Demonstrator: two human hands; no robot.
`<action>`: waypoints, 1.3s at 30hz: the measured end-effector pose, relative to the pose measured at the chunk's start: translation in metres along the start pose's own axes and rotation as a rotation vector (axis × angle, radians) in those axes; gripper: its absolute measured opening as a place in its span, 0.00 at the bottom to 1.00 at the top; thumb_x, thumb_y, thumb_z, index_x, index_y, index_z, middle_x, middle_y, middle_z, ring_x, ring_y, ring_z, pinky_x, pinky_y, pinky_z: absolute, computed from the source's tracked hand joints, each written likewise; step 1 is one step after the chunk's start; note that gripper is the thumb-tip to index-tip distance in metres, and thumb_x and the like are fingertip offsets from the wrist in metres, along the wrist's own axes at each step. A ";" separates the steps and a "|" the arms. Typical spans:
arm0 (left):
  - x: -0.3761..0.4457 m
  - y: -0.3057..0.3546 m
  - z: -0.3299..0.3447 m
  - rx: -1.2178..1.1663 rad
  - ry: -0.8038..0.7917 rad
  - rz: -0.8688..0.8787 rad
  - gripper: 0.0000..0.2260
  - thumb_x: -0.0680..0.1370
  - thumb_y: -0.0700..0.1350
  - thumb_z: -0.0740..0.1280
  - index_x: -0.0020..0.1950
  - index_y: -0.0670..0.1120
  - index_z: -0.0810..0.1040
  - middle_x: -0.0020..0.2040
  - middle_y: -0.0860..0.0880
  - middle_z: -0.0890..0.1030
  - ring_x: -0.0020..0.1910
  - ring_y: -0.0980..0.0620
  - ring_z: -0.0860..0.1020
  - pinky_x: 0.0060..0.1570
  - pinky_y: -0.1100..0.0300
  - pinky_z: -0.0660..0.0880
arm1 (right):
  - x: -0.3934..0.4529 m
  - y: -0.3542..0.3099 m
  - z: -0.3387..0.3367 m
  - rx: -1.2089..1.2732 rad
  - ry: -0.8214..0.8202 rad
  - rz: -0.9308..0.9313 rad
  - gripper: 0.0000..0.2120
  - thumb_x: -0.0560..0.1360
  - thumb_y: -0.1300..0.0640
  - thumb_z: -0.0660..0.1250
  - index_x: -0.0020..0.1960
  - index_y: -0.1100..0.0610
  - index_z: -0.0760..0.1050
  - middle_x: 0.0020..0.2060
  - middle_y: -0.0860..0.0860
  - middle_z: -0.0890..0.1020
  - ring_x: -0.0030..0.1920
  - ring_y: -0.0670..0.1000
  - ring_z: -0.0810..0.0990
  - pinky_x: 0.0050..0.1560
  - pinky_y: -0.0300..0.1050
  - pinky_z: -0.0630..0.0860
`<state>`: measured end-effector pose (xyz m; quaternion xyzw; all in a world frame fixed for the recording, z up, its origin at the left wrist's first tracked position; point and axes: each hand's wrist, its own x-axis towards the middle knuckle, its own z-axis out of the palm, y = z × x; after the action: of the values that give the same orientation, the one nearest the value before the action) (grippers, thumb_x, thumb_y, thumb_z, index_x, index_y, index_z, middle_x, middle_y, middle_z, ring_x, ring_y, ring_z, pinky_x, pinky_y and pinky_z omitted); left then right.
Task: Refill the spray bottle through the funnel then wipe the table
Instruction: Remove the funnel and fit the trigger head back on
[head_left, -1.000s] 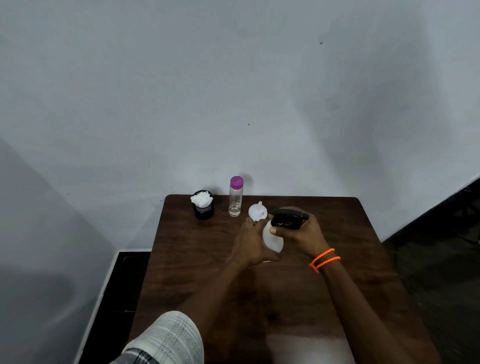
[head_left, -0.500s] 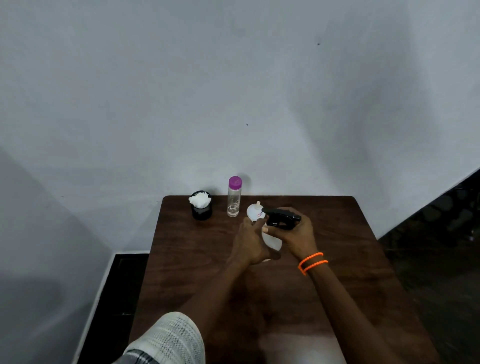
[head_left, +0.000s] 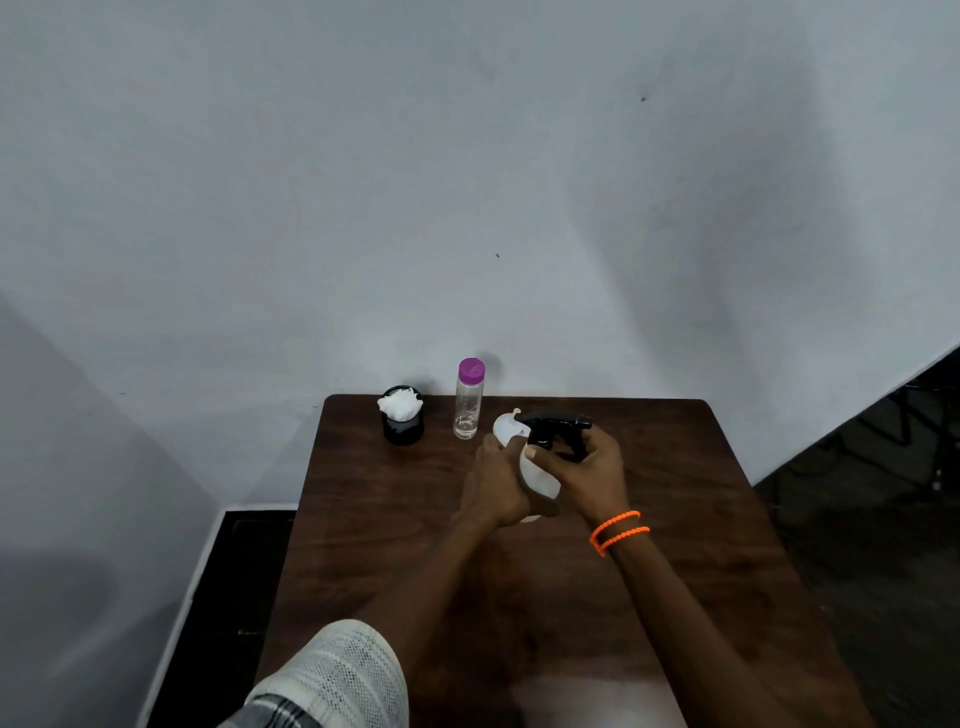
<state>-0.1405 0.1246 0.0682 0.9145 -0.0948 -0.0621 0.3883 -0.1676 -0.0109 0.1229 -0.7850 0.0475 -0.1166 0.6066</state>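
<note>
At frame centre my left hand (head_left: 496, 486) grips the spray bottle (head_left: 537, 475) while my right hand (head_left: 584, 475) holds its trigger head (head_left: 553, 428); refilling and wiping remain.

My left hand (head_left: 494, 488) grips the white spray bottle (head_left: 537, 475) body; my right hand (head_left: 587, 473) curls round its black trigger head (head_left: 553, 428) (funnel (head_left: 506, 427) just behind).

Dark brown table (head_left: 395, 519), purple-capped clear bottle (head_left: 469, 400), white spray bottle (head_left: 537, 475) with black head, orange wristbands (head_left: 618, 530).
</note>
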 end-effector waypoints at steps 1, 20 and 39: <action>0.000 0.000 -0.001 0.000 -0.007 -0.005 0.37 0.55 0.61 0.81 0.61 0.55 0.73 0.54 0.50 0.70 0.53 0.49 0.75 0.44 0.56 0.77 | 0.000 0.000 0.002 0.010 0.020 -0.001 0.20 0.65 0.65 0.81 0.53 0.53 0.82 0.47 0.46 0.87 0.50 0.43 0.85 0.50 0.39 0.82; 0.007 0.000 0.004 -0.027 -0.043 -0.046 0.39 0.57 0.59 0.83 0.64 0.52 0.74 0.55 0.51 0.69 0.54 0.50 0.74 0.47 0.57 0.76 | 0.002 0.009 0.013 0.015 0.130 0.031 0.24 0.62 0.58 0.84 0.55 0.54 0.82 0.47 0.48 0.86 0.49 0.46 0.85 0.49 0.45 0.83; 0.017 0.002 -0.005 -0.023 -0.013 -0.040 0.42 0.50 0.65 0.77 0.63 0.58 0.74 0.54 0.50 0.72 0.52 0.50 0.77 0.49 0.49 0.82 | 0.004 -0.013 -0.024 0.308 -0.053 0.133 0.05 0.74 0.69 0.72 0.48 0.62 0.82 0.34 0.55 0.84 0.32 0.50 0.81 0.35 0.43 0.79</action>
<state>-0.1236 0.1230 0.0727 0.9114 -0.0784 -0.0766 0.3967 -0.1707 -0.0310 0.1415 -0.6805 0.0652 -0.0614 0.7273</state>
